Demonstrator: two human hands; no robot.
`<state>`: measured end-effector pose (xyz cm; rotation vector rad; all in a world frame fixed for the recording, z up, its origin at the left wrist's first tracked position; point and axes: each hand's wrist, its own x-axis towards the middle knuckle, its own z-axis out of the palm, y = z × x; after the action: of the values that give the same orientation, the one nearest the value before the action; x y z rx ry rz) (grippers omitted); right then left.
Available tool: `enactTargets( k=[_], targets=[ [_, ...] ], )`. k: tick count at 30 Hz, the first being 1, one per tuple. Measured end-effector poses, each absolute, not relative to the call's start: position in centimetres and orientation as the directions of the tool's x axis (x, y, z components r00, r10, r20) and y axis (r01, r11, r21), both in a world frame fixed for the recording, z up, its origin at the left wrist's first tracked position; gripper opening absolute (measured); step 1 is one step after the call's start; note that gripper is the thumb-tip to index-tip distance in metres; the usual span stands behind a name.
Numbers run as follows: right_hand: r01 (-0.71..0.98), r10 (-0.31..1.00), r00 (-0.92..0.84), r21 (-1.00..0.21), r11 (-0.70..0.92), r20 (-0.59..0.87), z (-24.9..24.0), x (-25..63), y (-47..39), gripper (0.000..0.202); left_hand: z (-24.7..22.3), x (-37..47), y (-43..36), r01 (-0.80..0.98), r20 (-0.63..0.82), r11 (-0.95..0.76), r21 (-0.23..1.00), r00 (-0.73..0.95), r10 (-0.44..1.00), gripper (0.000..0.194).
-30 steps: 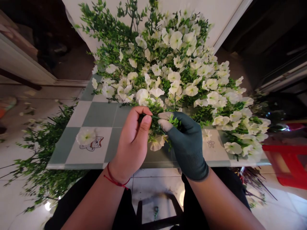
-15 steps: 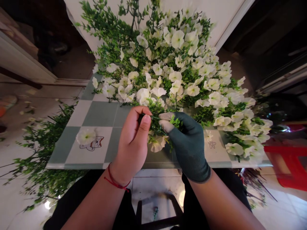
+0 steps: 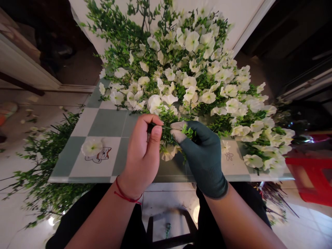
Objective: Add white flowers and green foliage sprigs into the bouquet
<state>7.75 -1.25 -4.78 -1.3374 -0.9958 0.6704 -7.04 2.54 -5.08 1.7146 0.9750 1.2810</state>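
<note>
My bare left hand, with a red cord bracelet at the wrist, pinches a thin green stem between thumb and forefinger. Opposite it, my right hand wears a dark green glove with pale fingertips. Its thumb and forefinger are closed on a leafy green sprig. The two pinches are close together, just above the table. A white flower hangs below and between the hands. Where stem and sprig meet is partly hidden by fingers and leaves. Just beyond lies a big heap of white artificial flowers with green leaves.
The table has a green-and-white checked cover. A single white flower head lies on its left side. Leafy green branches stand on the floor at the left. A red stool is at the right, and a dark stool frame below.
Both hands stay almost in place, still pinching. My left hand has shifted very slightly left. The heap of flowers looks the same.
</note>
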Motion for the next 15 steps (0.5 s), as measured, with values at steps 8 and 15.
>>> enactTargets(
  k=[8,15],
  targets=[
    [0.248,0.865,0.445,-0.960,0.132,0.234,-4.97,7.95,-1.47,0.009,-5.29,-7.58,3.37,0.228,0.507,-0.556,0.800,0.240,0.828,0.010],
    [0.258,0.867,0.439,-0.957,0.129,0.236,-4.98,8.03,-1.39,0.009,-5.73,-7.45,3.20,0.221,0.482,-0.524,0.823,0.216,0.849,0.013]
  ],
)
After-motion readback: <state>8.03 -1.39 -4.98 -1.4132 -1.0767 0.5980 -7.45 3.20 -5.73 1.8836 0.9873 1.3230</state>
